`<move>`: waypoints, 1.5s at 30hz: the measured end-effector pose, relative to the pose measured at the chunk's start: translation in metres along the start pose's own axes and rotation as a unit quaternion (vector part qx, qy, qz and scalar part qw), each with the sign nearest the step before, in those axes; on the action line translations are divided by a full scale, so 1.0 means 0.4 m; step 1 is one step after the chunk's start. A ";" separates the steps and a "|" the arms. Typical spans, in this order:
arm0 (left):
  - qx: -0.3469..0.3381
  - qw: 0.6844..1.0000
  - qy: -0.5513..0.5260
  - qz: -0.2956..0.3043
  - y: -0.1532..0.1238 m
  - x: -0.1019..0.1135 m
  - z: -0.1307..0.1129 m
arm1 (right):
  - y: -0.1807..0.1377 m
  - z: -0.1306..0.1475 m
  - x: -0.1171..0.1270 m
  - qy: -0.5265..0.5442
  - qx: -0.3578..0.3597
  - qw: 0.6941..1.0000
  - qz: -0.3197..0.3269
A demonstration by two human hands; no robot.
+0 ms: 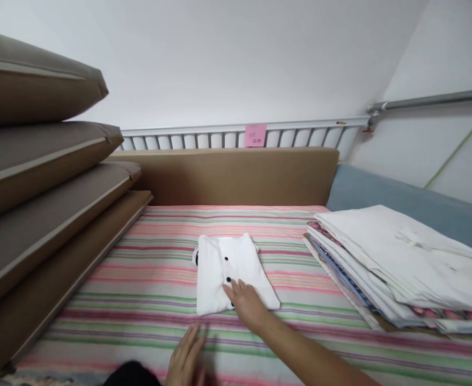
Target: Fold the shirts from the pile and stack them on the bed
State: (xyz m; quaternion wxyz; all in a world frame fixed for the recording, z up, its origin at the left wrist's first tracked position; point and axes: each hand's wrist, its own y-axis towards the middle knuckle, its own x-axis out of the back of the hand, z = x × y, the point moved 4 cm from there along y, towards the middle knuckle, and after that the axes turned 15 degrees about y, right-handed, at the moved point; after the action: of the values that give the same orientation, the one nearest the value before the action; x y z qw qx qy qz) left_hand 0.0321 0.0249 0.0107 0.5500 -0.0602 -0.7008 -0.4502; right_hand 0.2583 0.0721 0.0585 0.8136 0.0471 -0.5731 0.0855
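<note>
A white garment with black buttons (215, 276), folded into a flat, roughly square packet, lies on the striped sheet (139, 300). My right hand (244, 303) rests on its lower right part, fingers stretched out beside the buttons and partly covering one of them. A bit of cloth with a black patch sticks out at the packet's upper left. Close to the bottom edge of the view, my left hand (185, 356) is held over the sheet, just below the garment and apart from it. Its fingers are extended and slightly blurred, with nothing in them.
Folded clothes (405, 257) are piled at the right, a white one on top. Brown cushions (59, 214) are stacked at the left. A brown padded board (236, 177) stands at the back before a white radiator (187, 140) bearing a pink note (255, 135). A blue padded panel (381, 187) borders the right.
</note>
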 end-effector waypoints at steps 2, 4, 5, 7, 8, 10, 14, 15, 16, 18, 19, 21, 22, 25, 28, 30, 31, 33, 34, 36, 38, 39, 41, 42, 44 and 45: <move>0.008 0.999 -0.034 -0.024 -0.049 -0.009 0.009 | 0.016 0.008 0.044 0.044 -0.008 0.999 0.005; 0.054 0.994 -0.087 -0.036 -0.085 -0.020 0.015 | 0.038 0.017 0.101 0.120 -0.031 0.992 0.009; 0.082 0.989 -0.119 -0.032 -0.097 -0.025 0.016 | 0.052 0.022 0.132 0.153 -0.039 0.987 0.007; 0.142 0.972 -0.187 -0.002 -0.109 -0.031 0.014 | 0.085 0.039 0.197 0.195 -0.042 0.980 0.003; 0.166 0.960 -0.223 0.021 -0.109 -0.030 0.010 | 0.104 0.050 0.229 0.205 -0.041 0.978 0.003; 0.210 0.929 -0.298 0.062 -0.099 -0.022 0.005 | 0.141 0.076 0.290 0.224 -0.044 0.974 0.007; 0.298 0.848 -0.427 0.099 -0.061 0.017 0.005 | 0.194 0.152 0.389 0.275 -0.066 0.959 0.026; 0.321 0.826 -0.452 0.102 -0.054 0.029 0.008 | 0.199 0.174 0.408 0.308 -0.074 0.948 0.036; 0.345 0.803 -0.476 0.102 -0.048 0.042 0.012 | 0.201 0.197 0.423 0.358 -0.085 0.928 0.052; 0.391 0.757 -0.514 0.096 -0.044 0.070 0.026 | 0.197 0.243 0.448 0.490 -0.106 0.860 0.095; 0.414 0.736 -0.529 0.087 -0.046 0.085 0.035 | 0.190 0.263 0.459 0.556 -0.114 0.816 0.113; 0.457 0.695 -0.551 0.069 -0.060 0.114 0.056 | 0.170 0.289 0.477 0.649 -0.125 0.739 0.132; 0.478 0.675 -0.559 0.061 -0.070 0.127 0.068 | 0.156 0.290 0.482 0.679 -0.132 0.709 0.135; 0.539 0.619 -0.569 0.046 -0.105 0.157 0.100 | 0.096 0.244 0.463 0.746 -0.152 0.636 0.129; 0.580 0.574 -0.577 0.031 -0.122 0.176 0.117 | 0.009 0.124 0.375 0.791 -0.170 0.580 0.095; 0.592 0.558 -0.581 0.028 -0.116 0.180 0.114 | -0.061 0.020 0.278 0.810 -0.204 0.546 0.066; 0.596 0.555 -0.580 0.029 -0.109 0.179 0.110 | -0.098 -0.032 0.226 0.813 -0.229 0.533 0.052; 0.604 0.554 -0.572 0.035 -0.093 0.171 0.099 | -0.167 -0.127 0.132 0.804 -0.278 0.526 0.008; 0.607 0.556 -0.566 0.039 -0.085 0.164 0.092 | -0.194 -0.165 0.097 0.798 -0.291 0.528 -0.012; 0.614 0.561 -0.553 0.045 -0.070 0.149 0.080 | -0.230 -0.217 0.057 0.793 -0.291 0.534 -0.042; 0.612 0.576 -0.540 0.045 -0.053 0.135 0.072 | -0.243 -0.244 0.049 0.797 -0.283 0.532 -0.045; 0.609 0.587 -0.532 0.043 -0.043 0.128 0.069 | -0.244 -0.253 0.051 0.795 -0.292 0.529 -0.042; 0.605 0.612 -0.508 0.041 -0.018 0.114 0.066 | -0.240 -0.267 0.057 0.783 -0.330 0.527 -0.030; 0.604 0.624 -0.493 0.047 -0.002 0.104 0.066 | -0.237 -0.272 0.061 0.773 -0.351 0.529 -0.023; 0.599 0.661 -0.444 0.088 0.036 0.080 0.065 | -0.225 -0.282 0.066 0.749 -0.379 0.543 -0.018; 0.591 0.681 -0.416 0.116 0.058 0.066 0.065 | -0.216 -0.286 0.069 0.737 -0.385 0.555 -0.024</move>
State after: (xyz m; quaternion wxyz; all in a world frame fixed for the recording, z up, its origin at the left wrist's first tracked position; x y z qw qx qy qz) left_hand 0.0165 0.0458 0.0458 0.1707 0.0154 -0.9654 0.1966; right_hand 0.3900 0.0097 0.0477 0.8940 -0.3367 0.2500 -0.1577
